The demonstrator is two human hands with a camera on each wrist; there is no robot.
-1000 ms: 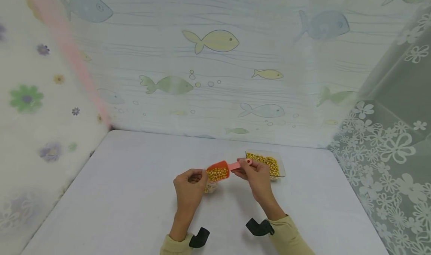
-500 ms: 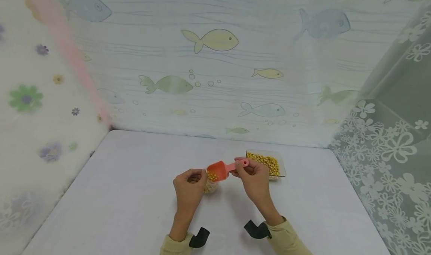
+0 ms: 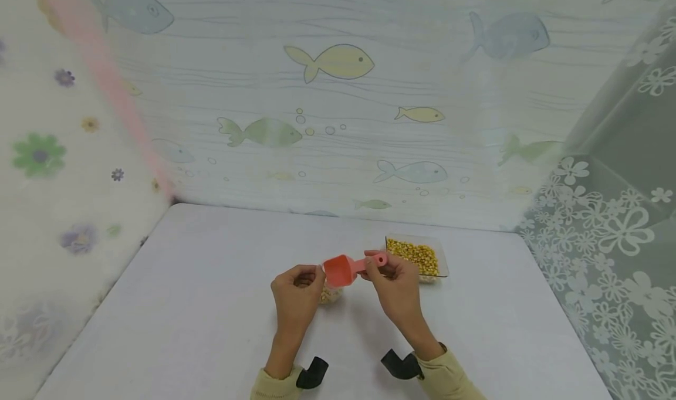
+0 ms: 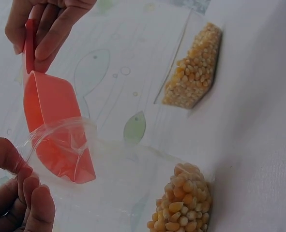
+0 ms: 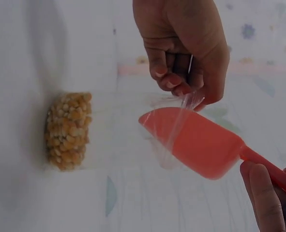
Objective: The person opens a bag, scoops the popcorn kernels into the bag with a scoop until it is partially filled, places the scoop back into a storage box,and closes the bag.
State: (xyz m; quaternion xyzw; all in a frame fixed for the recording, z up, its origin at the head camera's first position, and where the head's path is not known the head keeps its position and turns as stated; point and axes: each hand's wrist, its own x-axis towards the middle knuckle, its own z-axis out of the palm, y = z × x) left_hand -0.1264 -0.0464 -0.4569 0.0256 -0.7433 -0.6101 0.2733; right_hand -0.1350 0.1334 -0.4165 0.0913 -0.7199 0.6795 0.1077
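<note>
My left hand (image 3: 297, 294) pinches the rim of a clear plastic bag (image 5: 118, 130) with thumb and fingers. Corn kernels (image 5: 69, 131) fill the bottom of this bag, which stands on the table. With my right hand (image 3: 396, 282) I hold a coral-red scoop (image 3: 339, 271) by its handle, fingers and thumb round it. The scoop's front part reaches inside the bag's mouth, tilted downward, and its bowl shows no kernels in the head view. In the left wrist view, film from the bag (image 4: 113, 159) wraps over the scoop's lip.
A clear rectangular container (image 3: 442, 265) of corn kernels stands behind my right hand, toward the back right of the white table (image 3: 211, 329). Behind the table hangs a fish-patterned curtain (image 3: 338, 153). Flowered sheets (image 3: 63, 212) close in the sides.
Kernels that filled the scoop have slid out into the bag. My right hand has tipped the scoop and shifted slightly left; the left hand has stayed at the bag's rim.
</note>
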